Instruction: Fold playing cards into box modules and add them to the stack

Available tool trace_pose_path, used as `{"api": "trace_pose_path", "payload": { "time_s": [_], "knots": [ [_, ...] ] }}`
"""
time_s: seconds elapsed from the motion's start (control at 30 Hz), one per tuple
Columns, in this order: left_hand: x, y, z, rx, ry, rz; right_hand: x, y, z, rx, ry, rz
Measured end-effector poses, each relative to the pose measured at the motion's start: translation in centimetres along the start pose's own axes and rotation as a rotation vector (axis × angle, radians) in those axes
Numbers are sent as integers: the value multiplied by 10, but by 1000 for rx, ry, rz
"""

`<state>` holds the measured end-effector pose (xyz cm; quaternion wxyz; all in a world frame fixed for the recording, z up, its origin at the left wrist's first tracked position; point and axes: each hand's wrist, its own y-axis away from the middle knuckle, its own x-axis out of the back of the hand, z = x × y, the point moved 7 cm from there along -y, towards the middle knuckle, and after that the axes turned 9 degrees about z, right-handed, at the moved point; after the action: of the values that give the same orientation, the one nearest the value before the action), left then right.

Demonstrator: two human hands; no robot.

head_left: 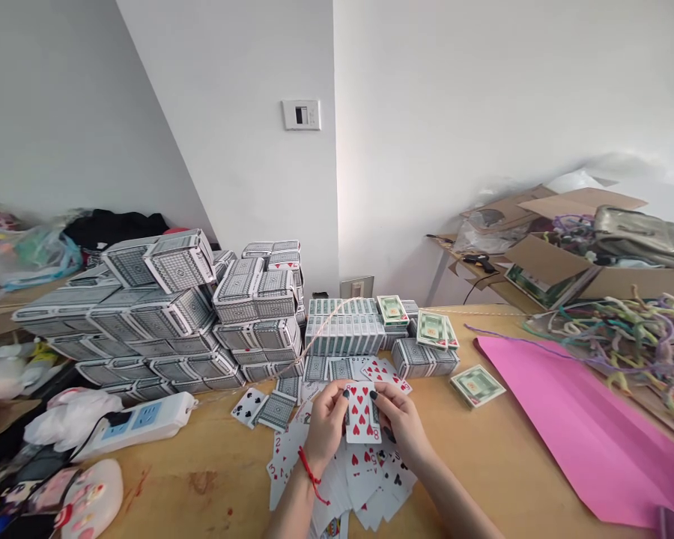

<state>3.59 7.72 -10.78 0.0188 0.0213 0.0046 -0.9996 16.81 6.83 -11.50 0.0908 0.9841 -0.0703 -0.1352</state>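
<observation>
Between my two hands, a playing card, the eight of hearts, faces up toward me; whether more cards lie behind it I cannot tell. My left hand pinches its left edge, a red string bracelet round the wrist. At the card's right edge, the fingers of my right hand are closed, with dark nails showing. Spread beneath both hands are loose playing cards, many face up and overlapping. Just left of them, a black-suited card and face-down cards lie on the wooden table.
Stacked grey-patterned card bundles rise at the left and centre. Green card boxes sit right of centre. A power strip lies left, pink paper right. Beyond are tangled fuzzy strands and an open cardboard box.
</observation>
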Motion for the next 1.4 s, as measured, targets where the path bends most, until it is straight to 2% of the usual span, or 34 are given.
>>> {"api": "trace_pose_path", "payload": {
  "time_s": [0.27, 0.5, 0.83, 0.97, 1.1, 1.17, 1.4],
  "knots": [
    [-2, 1, -1, 14, 25, -1, 3, -2, 4, -14, -19, 16],
    [-2, 4, 5, 9, -10, 57, 1, -2, 9, -67, -83, 22],
    [3, -1, -6, 16, 22, 111, -1, 1, 12, -31, -33, 45],
    [5, -1, -2, -13, -3, 126, -5, 2, 6, -13, -54, -24],
    [4, 0, 6, -57, -48, 117, -4, -1, 10, -84, -113, -41],
    [4, 2, 11, -86, -70, 116, -4, -3, 13, -119, -95, -38],
    [0, 5, 20, -129, -107, 71, -10, 3, 11, -197, 49, -212]
  ]
}}
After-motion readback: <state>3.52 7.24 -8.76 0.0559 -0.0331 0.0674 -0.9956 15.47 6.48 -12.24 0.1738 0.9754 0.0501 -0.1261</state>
